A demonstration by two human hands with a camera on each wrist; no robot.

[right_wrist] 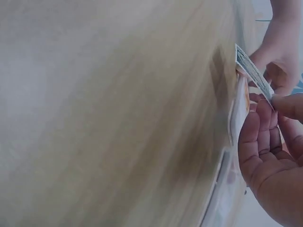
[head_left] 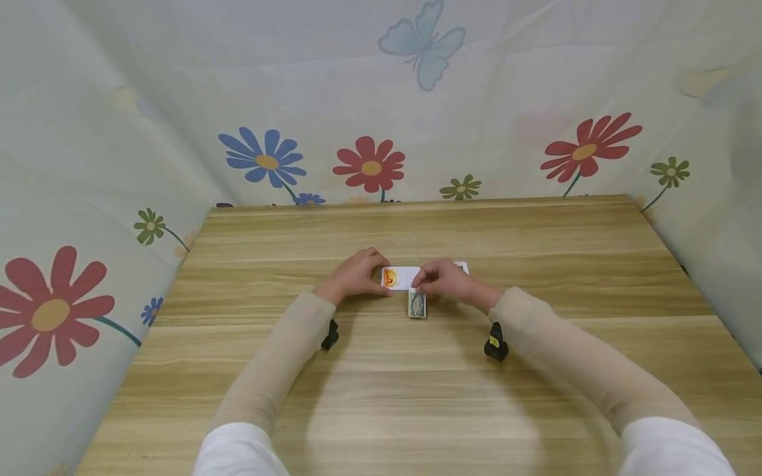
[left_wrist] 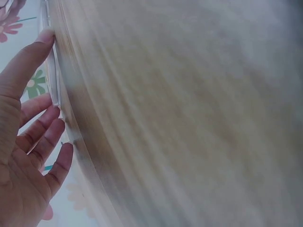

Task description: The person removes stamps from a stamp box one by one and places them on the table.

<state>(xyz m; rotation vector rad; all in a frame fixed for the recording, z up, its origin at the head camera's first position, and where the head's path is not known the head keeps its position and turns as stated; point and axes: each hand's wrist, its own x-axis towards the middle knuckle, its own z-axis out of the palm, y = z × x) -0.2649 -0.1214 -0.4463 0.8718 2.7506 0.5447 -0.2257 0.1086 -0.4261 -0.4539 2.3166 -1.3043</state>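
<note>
Well forward on the wooden tabletop (head_left: 417, 390): white card (head_left: 401, 278), another card (head_left: 462, 266) to its right.
Left hand (head_left: 357, 272): thumb and fingers hold white card's left end.
Right hand (head_left: 446, 280): thumb and fingers pinch small patterned card (head_left: 417, 305), tilted.

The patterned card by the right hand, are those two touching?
Touching: the right wrist view shows the right hand pinching one end of the patterned card.
</note>
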